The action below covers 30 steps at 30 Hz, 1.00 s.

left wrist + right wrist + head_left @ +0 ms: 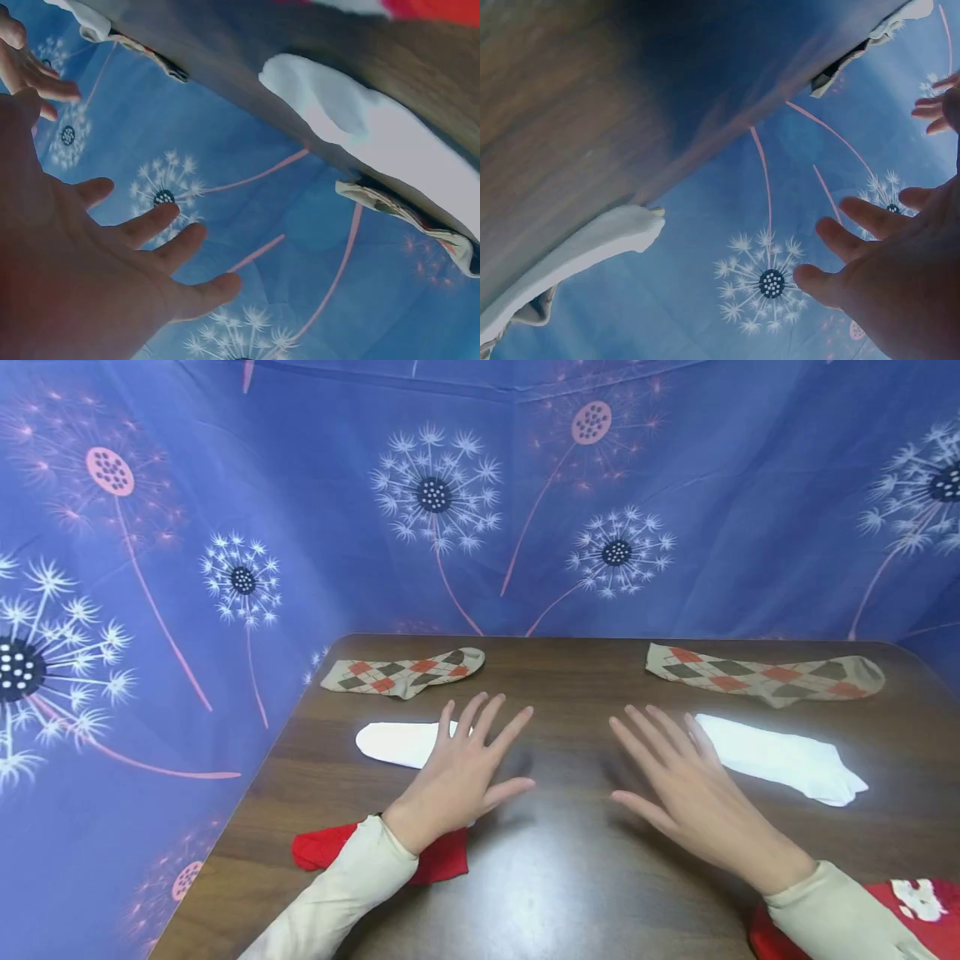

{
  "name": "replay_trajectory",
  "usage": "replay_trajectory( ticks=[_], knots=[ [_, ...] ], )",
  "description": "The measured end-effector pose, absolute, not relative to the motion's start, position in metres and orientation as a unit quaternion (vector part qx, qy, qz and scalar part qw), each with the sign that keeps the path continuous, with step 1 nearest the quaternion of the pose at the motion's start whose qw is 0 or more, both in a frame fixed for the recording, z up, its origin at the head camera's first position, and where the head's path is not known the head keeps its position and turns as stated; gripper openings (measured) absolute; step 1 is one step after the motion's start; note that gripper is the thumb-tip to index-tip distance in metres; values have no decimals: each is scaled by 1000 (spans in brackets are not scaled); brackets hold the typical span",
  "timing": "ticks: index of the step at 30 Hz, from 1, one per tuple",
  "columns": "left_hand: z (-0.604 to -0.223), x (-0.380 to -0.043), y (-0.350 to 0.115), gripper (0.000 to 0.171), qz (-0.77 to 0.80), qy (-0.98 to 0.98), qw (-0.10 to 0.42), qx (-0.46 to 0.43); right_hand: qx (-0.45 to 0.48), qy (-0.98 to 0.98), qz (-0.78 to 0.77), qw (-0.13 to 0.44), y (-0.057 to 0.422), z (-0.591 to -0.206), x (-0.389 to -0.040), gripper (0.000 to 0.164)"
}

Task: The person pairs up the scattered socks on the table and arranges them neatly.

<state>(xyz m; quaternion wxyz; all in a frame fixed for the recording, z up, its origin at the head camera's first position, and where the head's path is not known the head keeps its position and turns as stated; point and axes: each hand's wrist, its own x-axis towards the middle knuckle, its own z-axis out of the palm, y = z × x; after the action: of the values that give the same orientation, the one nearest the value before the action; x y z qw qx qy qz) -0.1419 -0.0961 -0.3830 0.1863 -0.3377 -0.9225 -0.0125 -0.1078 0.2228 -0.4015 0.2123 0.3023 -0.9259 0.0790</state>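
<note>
Both hands hover over a brown table with fingers spread and nothing held. My left hand (pixel 459 777) is above the left white sock (pixel 397 743), hiding its right end. Beneath that wrist lies a red sock (pixel 442 858), partly covered by the sleeve. The right hand (pixel 686 793) is just left of the other white sock (pixel 780 756), its fingertips overlapping that sock's near end in the head view. A second red sock (pixel 926 906) with a white figure lies under the right sleeve. In the left wrist view, the left white sock (pixel 375 124) lies apart from the fingers.
Two argyle socks in beige, orange and dark green lie along the table's far edge, one at left (pixel 405 672) and one at right (pixel 765 675). A blue cloth (pixel 315 460) with a dandelion print hangs behind and to the left of the wooden table (pixel 555 877).
</note>
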Motion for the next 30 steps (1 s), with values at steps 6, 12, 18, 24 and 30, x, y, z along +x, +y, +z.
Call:
replay_trajectory(
  ticks=[6,12,18,24,30],
  knots=[
    [-380,-148,-102,81,-49,-926,164,-336,301,-923,121,209,222,-401,-104,80],
    [-375,-153,-114,76,-71,-937,139,-313,303,-920,139,203,222,-396,-104,77],
    [-369,-159,-122,68,-81,-941,132,-300,307,-918,148,203,221,-389,-109,76],
    [-370,-159,-128,60,-87,-946,132,-283,322,-914,142,199,217,-386,-114,74],
    [-373,-158,-139,51,-94,-950,121,-270,343,-913,106,193,211,-382,-120,70]
  ],
)
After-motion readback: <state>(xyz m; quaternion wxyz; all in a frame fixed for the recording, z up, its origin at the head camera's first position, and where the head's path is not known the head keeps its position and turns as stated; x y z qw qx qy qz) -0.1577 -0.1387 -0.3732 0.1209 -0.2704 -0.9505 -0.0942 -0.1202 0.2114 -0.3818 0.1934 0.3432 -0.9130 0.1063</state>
